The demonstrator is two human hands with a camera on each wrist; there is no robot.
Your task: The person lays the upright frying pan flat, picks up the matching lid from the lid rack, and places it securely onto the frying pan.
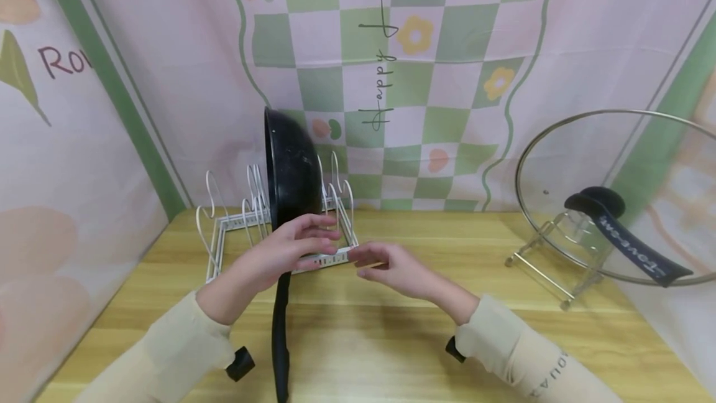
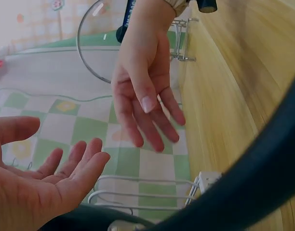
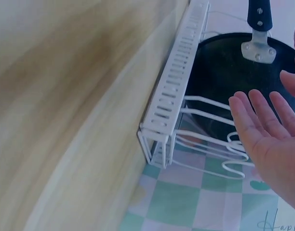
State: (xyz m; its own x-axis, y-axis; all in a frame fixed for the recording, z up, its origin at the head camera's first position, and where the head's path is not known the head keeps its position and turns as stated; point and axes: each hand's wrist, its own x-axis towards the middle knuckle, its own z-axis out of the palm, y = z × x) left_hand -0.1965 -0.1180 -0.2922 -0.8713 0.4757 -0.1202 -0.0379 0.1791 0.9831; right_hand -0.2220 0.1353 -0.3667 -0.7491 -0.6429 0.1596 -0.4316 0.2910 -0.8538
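- Left hand (image 1: 293, 244): raised; fingers (image 1: 314, 245) relaxed and slightly bent, directed toward the opposite hand.
- Right hand (image 1: 394, 268): to the right of the left hand and apart from it; fingers loosely extended toward it, thumb (image 1: 371, 274) beneath them.
- Left forearm (image 1: 168, 344): sleeved, extending below and left of its hand.
- Right forearm (image 1: 523, 347): sleeved, extending below and right of its hand.

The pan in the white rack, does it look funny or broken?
Nothing looks broken. The pan stands on edge in the rack, handle sticking out; odd-looking, maybe, but the rack seems made for that.
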